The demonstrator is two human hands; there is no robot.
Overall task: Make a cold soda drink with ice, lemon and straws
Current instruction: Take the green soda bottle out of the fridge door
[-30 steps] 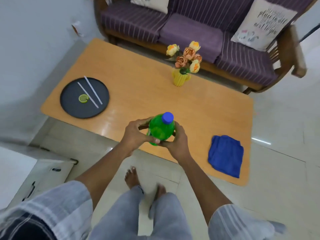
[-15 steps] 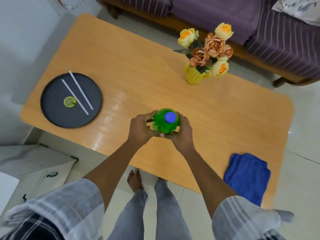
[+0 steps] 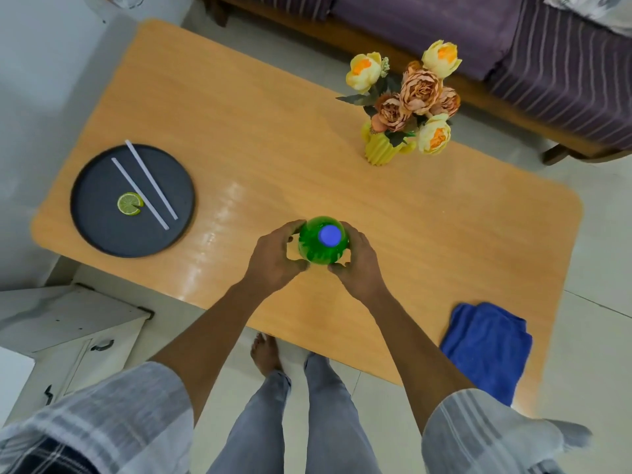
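Both hands hold the green bottle (image 3: 321,246) upright over the near edge of the table (image 3: 273,131). The left hand (image 3: 277,258) and the right hand (image 3: 359,265) each have a closed grip, fingers curled round the bottle's sides. The blue cap (image 3: 329,234) is on. This looks like the start: the bottle is being set down, and no glass or ice shows.

Next, one hand should hold the bottle firm while the other twists the cap off.

Far left of the bottle is a black plate (image 3: 102,234) with a lemon slice (image 3: 130,203) and two straws (image 3: 147,188). Behind the bottle stands a yellow vase of flowers (image 3: 407,107). Right of the bottle lies a blue cloth (image 3: 485,350). A purple sofa (image 3: 513,46) sits past the table.
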